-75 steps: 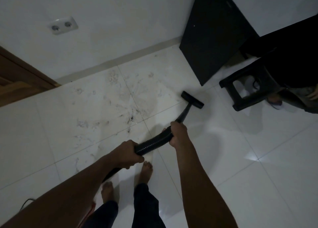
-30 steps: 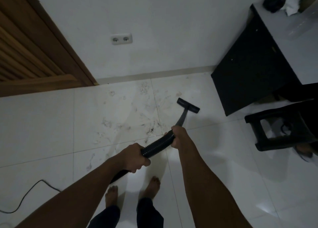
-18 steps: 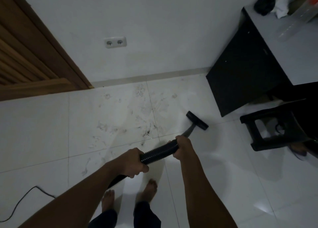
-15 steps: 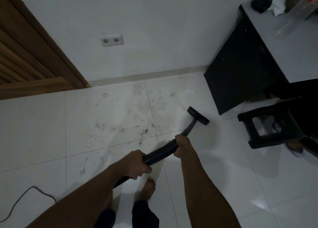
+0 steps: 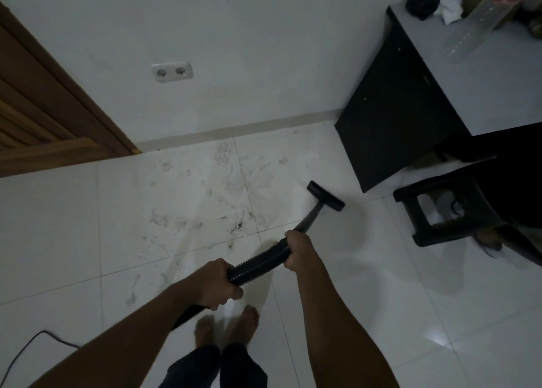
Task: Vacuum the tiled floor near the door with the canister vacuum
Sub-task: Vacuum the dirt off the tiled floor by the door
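Tiled floor point(image 5: 381, 314), pale and glossy, fills most of my view and meets a white wall point(image 5: 264, 50) at the far side. A brown wooden door point(image 5: 44, 118) stands at far left. A black desk point(image 5: 396, 118) is at the right, its grey surface point(image 5: 498, 88) carrying small items I cannot make out, and a black stool point(image 5: 440, 211) sits just beside it. The ribbed black vacuum hose point(image 5: 258, 263) runs diagonally away from me into a rigid tube. My left grip point(image 5: 215, 282) is curled round the hose's near part, and my right grip point(image 5: 299, 250) is wrapped round it where hose meets tube. The tube ends in a nozzle point(image 5: 325, 195) on the floor near the desk's foot. Dark smudges point(image 5: 234, 226) lie left of the nozzle, and a double socket point(image 5: 172, 71) sits on the wall.
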{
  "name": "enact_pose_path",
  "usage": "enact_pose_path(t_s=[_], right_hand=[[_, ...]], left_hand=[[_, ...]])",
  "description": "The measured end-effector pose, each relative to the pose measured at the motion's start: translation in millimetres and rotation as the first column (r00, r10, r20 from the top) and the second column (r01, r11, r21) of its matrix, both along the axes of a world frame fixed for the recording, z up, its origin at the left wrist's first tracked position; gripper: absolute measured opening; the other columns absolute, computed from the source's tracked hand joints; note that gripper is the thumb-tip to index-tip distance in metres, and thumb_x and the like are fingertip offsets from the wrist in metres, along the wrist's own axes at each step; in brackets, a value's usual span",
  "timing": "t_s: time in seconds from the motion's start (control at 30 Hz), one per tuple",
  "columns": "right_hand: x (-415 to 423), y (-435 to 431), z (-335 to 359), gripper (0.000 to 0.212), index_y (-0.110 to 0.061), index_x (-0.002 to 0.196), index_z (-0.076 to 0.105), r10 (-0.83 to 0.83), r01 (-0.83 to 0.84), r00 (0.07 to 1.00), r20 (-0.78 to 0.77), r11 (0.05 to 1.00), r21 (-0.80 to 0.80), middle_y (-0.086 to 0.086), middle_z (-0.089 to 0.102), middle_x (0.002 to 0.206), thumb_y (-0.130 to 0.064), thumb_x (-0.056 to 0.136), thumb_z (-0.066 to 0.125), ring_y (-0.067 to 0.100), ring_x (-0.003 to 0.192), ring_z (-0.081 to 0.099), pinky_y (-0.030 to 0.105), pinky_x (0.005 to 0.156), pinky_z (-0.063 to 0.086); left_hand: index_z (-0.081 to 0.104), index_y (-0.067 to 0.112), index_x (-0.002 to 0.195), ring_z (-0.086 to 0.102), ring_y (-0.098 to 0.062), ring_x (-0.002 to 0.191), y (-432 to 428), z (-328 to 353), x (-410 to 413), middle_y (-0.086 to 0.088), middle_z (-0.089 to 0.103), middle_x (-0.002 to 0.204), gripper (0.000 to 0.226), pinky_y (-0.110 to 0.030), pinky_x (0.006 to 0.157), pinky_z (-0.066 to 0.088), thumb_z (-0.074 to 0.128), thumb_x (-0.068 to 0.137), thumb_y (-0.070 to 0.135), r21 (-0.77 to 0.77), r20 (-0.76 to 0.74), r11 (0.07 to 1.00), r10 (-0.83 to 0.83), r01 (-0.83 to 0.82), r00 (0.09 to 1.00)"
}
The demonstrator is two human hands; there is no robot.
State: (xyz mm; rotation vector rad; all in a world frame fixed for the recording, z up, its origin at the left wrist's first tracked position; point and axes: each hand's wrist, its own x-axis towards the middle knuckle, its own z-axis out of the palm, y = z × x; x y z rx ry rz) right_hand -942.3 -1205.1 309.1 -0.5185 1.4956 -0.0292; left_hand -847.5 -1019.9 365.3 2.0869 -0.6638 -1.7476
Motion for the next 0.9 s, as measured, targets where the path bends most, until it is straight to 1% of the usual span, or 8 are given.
enact_pose_path(t_s=[0.1,0.2,0.4,0.57,0.67,0.73,0.83,0.9], right_hand=[[14,-11,1,0.037,-0.005,0.131,0.045,0.074,-0.076,0.997,-0.032,0.996,-0.042,0.013,0.059,0.1,-0.005,0.096,0.053,0.024,0.072,0.062,0.034,0.058,0.054],[26,-16,1,0.032,-0.003,0.125,0.048,0.144,-0.147,0.988,-0.061,0.988,-0.056,0.016,0.062,0.107,-0.007,0.094,0.056,0.027,0.081,0.064,0.036,0.064,0.056],[56,-39,4,0.021,-0.002,0.115,0.05,0.232,-0.233,0.967,-0.105,0.972,0.002,0.017,0.059,0.085,-0.013,0.098,0.054,0.025,0.064,0.058,0.038,0.058,0.053],[84,-66,-12,0.036,-0.002,0.13,0.048,0.291,-0.296,0.947,-0.138,0.955,-0.016,0.019,0.059,0.093,-0.015,0.097,0.055,0.027,0.067,0.058,0.04,0.061,0.054],[94,-75,-21,0.039,-0.004,0.13,0.049,0.3,-0.31,0.945,-0.13,0.949,-0.062,0.023,0.06,0.111,-0.015,0.094,0.059,0.033,0.08,0.061,0.045,0.075,0.057],[93,-78,-26,0.04,-0.003,0.127,0.051,0.328,-0.339,0.934,-0.144,0.939,-0.059,0.024,0.061,0.115,-0.016,0.09,0.061,0.035,0.088,0.061,0.048,0.083,0.057],[85,-87,-48,0.033,-0.008,0.123,0.052,0.337,-0.349,0.929,-0.155,0.935,-0.057,0.021,0.06,0.101,-0.015,0.091,0.058,0.033,0.078,0.06,0.047,0.076,0.056],[85,-105,-61,0.031,-0.01,0.121,0.052,0.368,-0.379,0.919,-0.144,0.924,-0.055,0.019,0.058,0.094,-0.014,0.09,0.057,0.031,0.073,0.059,0.046,0.074,0.056]], left_hand=[[0.056,0.008,0.071,0.048,-0.011,0.04,-4,-8,-1,0.003,0.053,0.049,0.013,-0.026,0.048,0.04,0.069,0.07,0.012,-0.024,-0.009,0.998,0.06,-0.06,0.998],[0.057,0.011,0.067,0.049,-0.012,0.042,-4,-5,11,0.004,0.053,0.047,0.012,-0.027,0.049,0.042,0.067,0.069,0.013,-0.022,-0.046,0.998,0.06,-0.061,0.997],[0.056,0.01,0.069,0.05,-0.013,0.045,-22,-4,39,0.002,0.053,0.05,0.014,-0.028,0.049,0.042,0.069,0.068,0.016,-0.057,-0.031,0.997,0.051,-0.052,0.998],[0.061,0.011,0.069,0.049,-0.009,0.042,-44,-20,46,0.004,0.056,0.052,0.012,-0.023,0.045,0.039,0.07,0.067,0.017,-0.061,-0.037,0.988,0.143,-0.145,0.989],[0.056,0.013,0.063,0.049,-0.009,0.04,-49,-21,52,0.006,0.054,0.049,0.015,-0.024,0.047,0.041,0.07,0.068,0.016,-0.065,-0.05,0.984,0.163,-0.166,0.985],[0.054,0.013,0.064,0.049,-0.005,0.037,-52,-19,57,0.008,0.052,0.046,0.016,-0.022,0.044,0.041,0.07,0.07,0.012,-0.065,-0.057,0.986,0.149,-0.153,0.987],[0.057,0.012,0.069,0.05,0.0,0.038,-63,-19,57,0.008,0.054,0.052,0.016,-0.018,0.044,0.041,0.072,0.071,0.015,-0.049,-0.04,0.994,0.1,-0.102,0.994],[0.06,0.01,0.074,0.055,-0.004,0.043,-78,-22,53,0.003,0.059,0.057,0.015,-0.021,0.047,0.044,0.072,0.069,0.018,-0.036,-0.04,0.992,0.117,-0.119,0.992]])
